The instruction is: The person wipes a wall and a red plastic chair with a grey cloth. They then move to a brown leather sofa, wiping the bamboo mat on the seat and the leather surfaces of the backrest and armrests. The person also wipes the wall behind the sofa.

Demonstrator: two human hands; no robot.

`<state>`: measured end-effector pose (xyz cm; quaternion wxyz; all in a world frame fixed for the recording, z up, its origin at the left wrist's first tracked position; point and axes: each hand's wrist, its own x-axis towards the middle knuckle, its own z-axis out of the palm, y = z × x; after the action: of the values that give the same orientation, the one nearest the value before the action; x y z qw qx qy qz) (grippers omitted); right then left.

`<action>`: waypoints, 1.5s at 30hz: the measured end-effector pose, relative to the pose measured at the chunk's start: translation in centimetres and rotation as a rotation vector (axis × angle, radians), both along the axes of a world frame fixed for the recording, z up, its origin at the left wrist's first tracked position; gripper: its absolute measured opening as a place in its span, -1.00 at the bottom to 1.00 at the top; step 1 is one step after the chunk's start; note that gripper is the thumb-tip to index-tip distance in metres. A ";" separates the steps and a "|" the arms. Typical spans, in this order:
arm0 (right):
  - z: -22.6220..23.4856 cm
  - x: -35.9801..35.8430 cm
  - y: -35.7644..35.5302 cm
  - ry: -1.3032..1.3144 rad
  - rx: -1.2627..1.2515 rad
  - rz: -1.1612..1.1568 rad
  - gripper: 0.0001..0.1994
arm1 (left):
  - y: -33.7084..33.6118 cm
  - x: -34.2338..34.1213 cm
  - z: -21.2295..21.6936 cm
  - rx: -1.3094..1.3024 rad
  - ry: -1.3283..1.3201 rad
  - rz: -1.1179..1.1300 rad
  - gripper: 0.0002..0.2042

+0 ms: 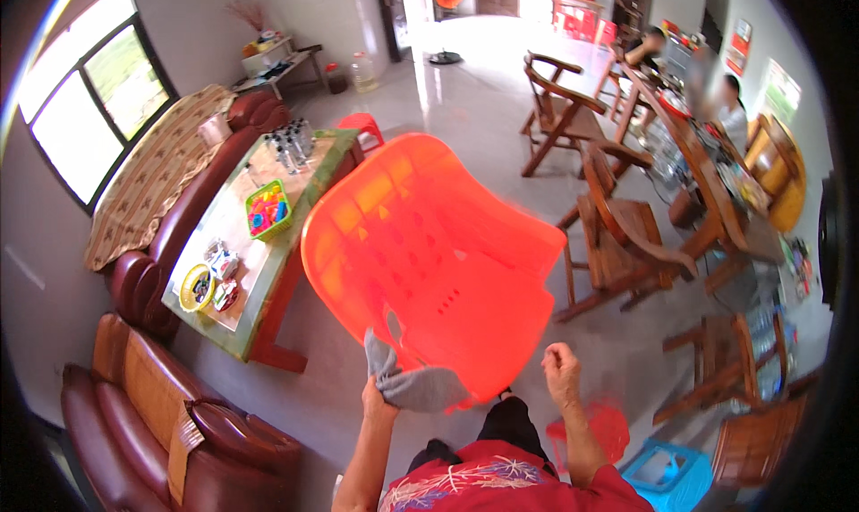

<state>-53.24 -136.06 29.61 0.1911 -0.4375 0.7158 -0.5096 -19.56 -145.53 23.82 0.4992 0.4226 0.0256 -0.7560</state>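
"Head view: what is the left hand point(379, 399) doing?"

"It is pinching a grey cloth point(425, 389) at one end, fingers closed on a bunched fold. The rest spreads to the right, overlapping the near edge of a red-orange plastic chair point(465, 333)."

"And where is that chair?"

"Right in front of the person, in the middle of the view, its back toward the upper left. I cannot tell how firmly the cloth presses on it."

"The right hand point(562, 375)?"

"Curled in, fingers drawn together, just beside the chair's near right side. A red stool point(612, 430) is below that forearm, with a blue bin point(693, 478) next to it."

"Anything on the left?"

"A long surface point(199, 244) carrying a green basket point(272, 231) of colourful toys and a yellow basket point(183, 290), with a brown sofa point(139, 378) nearer the person."
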 end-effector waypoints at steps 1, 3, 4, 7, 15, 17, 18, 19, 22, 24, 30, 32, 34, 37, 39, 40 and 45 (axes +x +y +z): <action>0.5 -1.6 -3.0 0.083 -0.070 0.002 -0.97 | 0.0 0.8 -2.0 -0.030 0.012 0.009 -0.63; 1.1 -4.4 -9.4 0.134 -0.140 0.022 -0.97 | 1.2 2.4 -5.6 -0.052 0.008 0.044 -0.68; 1.1 -5.7 -12.9 0.154 -0.144 0.056 -0.97 | 0.7 2.4 -6.2 -0.050 -0.003 0.064 -0.70; 1.4 -9.6 -20.9 0.235 -0.098 0.108 -0.94 | 1.1 0.2 -4.6 0.221 -0.159 0.196 -0.59; -5.2 -16.7 -33.8 0.473 0.306 0.279 -0.74 | 0.6 -7.9 10.2 0.222 -0.439 0.428 -0.63; -6.7 -17.5 -34.6 0.493 0.381 0.329 -0.67 | -0.5 -9.5 12.2 0.234 -0.623 0.461 -0.58; -6.5 -16.9 -34.6 0.527 0.448 0.352 -0.63 | -0.9 -10.0 13.4 0.218 -0.676 0.448 -0.58; -5.4 -16.1 -34.1 0.568 0.517 0.367 -0.59 | -1.4 -10.3 14.1 0.202 -0.720 0.426 -0.58; -3.6 -15.5 -33.5 0.598 0.568 0.388 -0.56 | -1.8 -10.8 13.9 0.172 -0.802 0.446 -0.61; -2.8 -15.8 -33.6 0.601 0.571 0.382 -0.56 | -1.9 -10.9 11.5 0.145 -0.801 0.577 -0.64; -3.5 -14.1 -34.1 0.681 0.662 0.418 -0.52 | -0.5 -10.4 3.9 0.001 -1.048 0.889 -0.65; -2.1 -13.8 -33.5 0.710 0.646 0.426 -0.49 | 0.1 -9.8 1.3 -0.002 -1.427 0.697 -0.62; -2.7 -14.9 -33.3 0.754 0.620 0.377 -0.49 | 0.0 -10.7 2.7 0.065 -1.529 0.628 -0.62; -3.4 -14.6 -33.3 0.738 0.557 0.313 -0.50 | 1.9 -8.4 1.1 0.136 -1.369 0.652 -0.63; -3.5 -14.0 -33.3 0.743 0.569 0.313 -0.48 | 2.8 -6.4 -1.9 0.154 -1.006 0.779 -0.65; -3.7 -14.1 -33.5 0.760 0.572 0.303 -0.47 | 2.8 -5.8 -3.0 0.152 -0.743 0.863 -0.66; -3.0 -14.1 -33.8 0.702 0.616 0.291 -0.40 | 2.1 -3.8 -7.5 0.065 -0.091 0.949 -0.65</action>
<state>-67.38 -169.82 26.59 0.1280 -0.6014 0.7860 -0.0639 -23.34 -143.46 16.33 0.7764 0.4121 0.2175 -0.4243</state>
